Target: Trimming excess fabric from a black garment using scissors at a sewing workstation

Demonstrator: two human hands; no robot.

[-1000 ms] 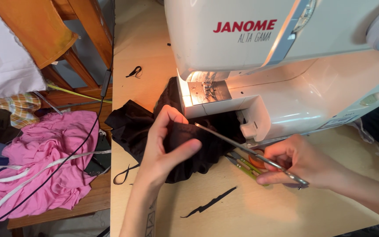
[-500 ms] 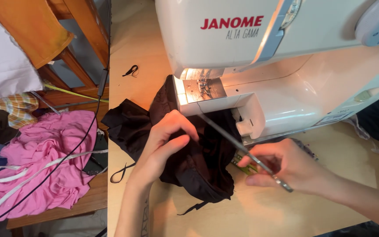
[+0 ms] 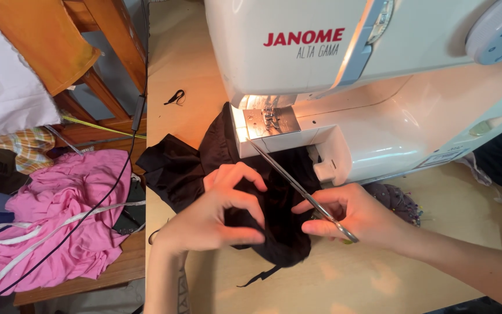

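My left hand [image 3: 213,215] pinches a fold of the black cloth [image 3: 274,203] between thumb and fingers [image 3: 245,174], just in front of the white sewing machine [image 3: 373,87]. My right hand [image 3: 358,215] is closed around the scissors [image 3: 300,189], whose blades point up toward the needle plate [image 3: 268,119]. The cloth lies bunched on the desk [image 3: 350,279], partly under the machine's arm.

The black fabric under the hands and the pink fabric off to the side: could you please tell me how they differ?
The black fabric lies on the light wooden table against the white sewing machine; the pink fabric lies heaped on a lower wooden surface off the table's edge. The black fabric is pinched by the left hand, with the right hand holding scissors over it; the pink fabric is untouched, crossed by white straps. Both are crumpled.
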